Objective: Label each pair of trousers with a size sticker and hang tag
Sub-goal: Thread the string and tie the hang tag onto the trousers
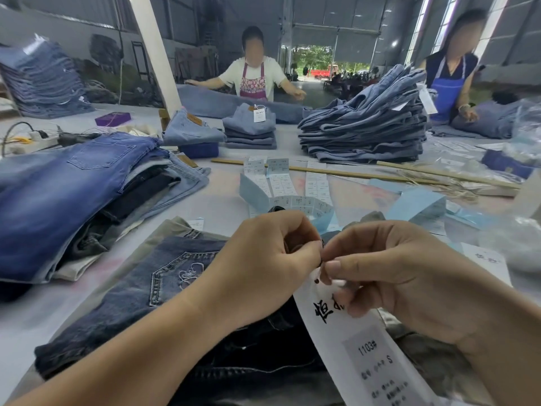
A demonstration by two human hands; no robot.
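Both hands meet close to the camera over a pair of dark jeans [164, 288] lying on the bench [222, 209]. The left hand [263, 259] has its fingers curled and pinches something small and dark at the fingertips; what it is cannot be told. The right hand [389, 273] pinches the top of a long white hang tag [351, 341] between thumb and forefinger, next to a small hole in the tag. The tag slopes down toward the camera below the right hand; it carries large black characters, and a grey sticker on it reads "1103#" and "S", the smaller lines being too blurred to read. The jeans under the left hand show a back pocket with pale embroidered stitching. Just beyond the hands lie strips of size stickers [292, 183] on pale blue backing, their print too small to read. Left of the hands is a stack of folded jeans [73, 186], blue on top. Farther off, beyond the right hand, stands a tall pile of light blue jeans [366, 124], and a smaller pile [250, 130] with a white tag on top. Two people [254, 77] work at the far side.
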